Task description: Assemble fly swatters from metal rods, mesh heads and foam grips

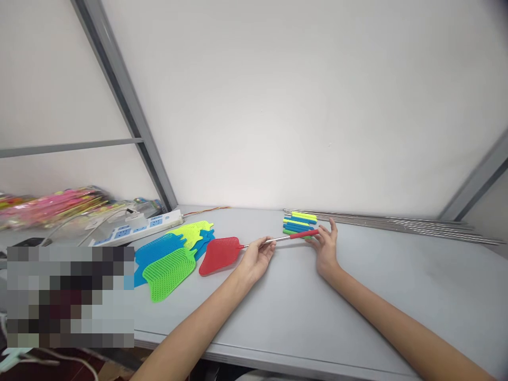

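Note:
A red fly swatter [220, 255] is held just above the grey table, its head to the left and its red handle to the right. My left hand [257, 258] is closed around the thin metal rod near the head. At the far end of the handle is my right hand [326, 246], gripping the tip between thumb and fingers, with some fingers raised. Left of the red head lie loose swatter heads: a green one [170, 272], a blue one [161, 248] and a yellow one [196, 231], partly overlapping. Behind the handle sits a stack of blue, yellow and green handles [299, 221].
Long metal rods [408, 225] lie along the wall at the back right. A white power strip [138, 227] with cables rests at the left, near pink plastic-wrapped packages [59, 206]. Grey metal posts [130, 106] stand by the wall. The lower left corner is blurred out.

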The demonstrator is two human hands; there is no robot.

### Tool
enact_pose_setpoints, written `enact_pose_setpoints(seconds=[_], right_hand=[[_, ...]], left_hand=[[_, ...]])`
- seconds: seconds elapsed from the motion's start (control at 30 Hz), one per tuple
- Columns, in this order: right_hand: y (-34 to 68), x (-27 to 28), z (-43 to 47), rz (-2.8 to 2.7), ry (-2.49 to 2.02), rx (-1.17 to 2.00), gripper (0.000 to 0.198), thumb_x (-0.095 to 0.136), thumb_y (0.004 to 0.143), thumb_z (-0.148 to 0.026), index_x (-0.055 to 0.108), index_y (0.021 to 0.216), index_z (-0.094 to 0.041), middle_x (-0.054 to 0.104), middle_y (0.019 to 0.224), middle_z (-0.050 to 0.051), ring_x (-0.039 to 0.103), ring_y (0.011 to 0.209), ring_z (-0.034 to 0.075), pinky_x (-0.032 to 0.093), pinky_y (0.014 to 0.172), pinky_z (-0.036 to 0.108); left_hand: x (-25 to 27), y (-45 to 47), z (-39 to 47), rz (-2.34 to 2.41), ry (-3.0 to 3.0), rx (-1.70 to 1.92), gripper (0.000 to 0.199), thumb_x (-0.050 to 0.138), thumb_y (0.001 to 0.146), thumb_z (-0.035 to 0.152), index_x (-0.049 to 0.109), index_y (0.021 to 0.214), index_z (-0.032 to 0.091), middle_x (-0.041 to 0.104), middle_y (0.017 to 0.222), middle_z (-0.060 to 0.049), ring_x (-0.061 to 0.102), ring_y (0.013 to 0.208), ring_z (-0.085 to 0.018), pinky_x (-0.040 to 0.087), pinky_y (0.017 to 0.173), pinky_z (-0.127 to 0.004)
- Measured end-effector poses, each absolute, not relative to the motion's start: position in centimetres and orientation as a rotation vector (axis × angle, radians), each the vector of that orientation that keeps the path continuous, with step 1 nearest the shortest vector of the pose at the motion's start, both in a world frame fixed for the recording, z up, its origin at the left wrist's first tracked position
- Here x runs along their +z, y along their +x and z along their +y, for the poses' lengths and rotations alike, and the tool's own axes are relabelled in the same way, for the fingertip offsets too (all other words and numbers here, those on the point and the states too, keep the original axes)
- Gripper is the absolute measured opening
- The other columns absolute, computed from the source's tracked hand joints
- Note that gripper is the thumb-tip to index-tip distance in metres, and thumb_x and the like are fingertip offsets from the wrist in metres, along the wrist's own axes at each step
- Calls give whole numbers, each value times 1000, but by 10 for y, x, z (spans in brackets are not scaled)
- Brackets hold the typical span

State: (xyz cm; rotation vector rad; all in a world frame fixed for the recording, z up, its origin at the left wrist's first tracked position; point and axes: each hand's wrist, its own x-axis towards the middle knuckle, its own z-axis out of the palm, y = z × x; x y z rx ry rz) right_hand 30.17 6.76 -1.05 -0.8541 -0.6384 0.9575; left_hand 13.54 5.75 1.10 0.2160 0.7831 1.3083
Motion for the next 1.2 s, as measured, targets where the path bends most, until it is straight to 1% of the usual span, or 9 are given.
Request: enact_pose_setpoints(seconds=[0.1, 0.27, 0.4, 0.57, 0.77, 1.2], right_hand=[[312, -11, 77, -522, -853, 975, 48, 49, 63, -34, 36, 109, -35, 42, 94, -2, 53, 78, 12, 45, 64, 26], [336, -11, 93, -409, -852, 1001, 36, 46, 64, -37, 47, 98, -26, 48, 91, 1, 54, 75, 14, 45, 61, 26], [347, -13, 99, -453, -818, 1031, 32, 47, 62, -37, 54, 89, -21, 52, 89, 2, 54, 75, 15, 45, 59, 26], [344, -11, 95, -527, -797, 1071, 31, 45, 64, -39, 56, 86, -20, 55, 89, 4, 55, 74, 17, 46, 55, 27], [333, -6, 86, -606, -784, 1148, 30, 46, 65, -39, 58, 85, -20, 56, 91, 4, 55, 74, 17, 45, 54, 26], [322, -5, 79, -640, -780, 1202, 28, 47, 65, -39, 59, 78, -18, 56, 95, 5, 55, 71, 18, 45, 50, 27]], left_hand=[[12, 135, 56, 774, 219, 1288, 6, 47, 68, 5, 52, 68, 9, 57, 66, -6, 58, 61, -14, 50, 60, -23], [14, 134, 54, 748, 234, 1245, 5, 48, 69, 12, 51, 71, 9, 58, 73, -10, 58, 65, -17, 50, 60, -26], [15, 134, 53, 713, 241, 1221, 8, 48, 69, 16, 50, 72, 9, 58, 76, -11, 58, 68, -18, 49, 60, -27], [16, 134, 51, 703, 263, 1202, 11, 48, 69, 19, 51, 74, 9, 58, 77, -12, 58, 67, -18, 49, 59, -27], [14, 133, 51, 697, 313, 1141, 18, 49, 69, 21, 53, 77, 6, 58, 79, -13, 58, 69, -19, 48, 62, -26], [12, 133, 52, 708, 343, 1125, 19, 51, 68, 22, 55, 76, 5, 59, 79, -13, 58, 69, -18, 48, 64, -25]])
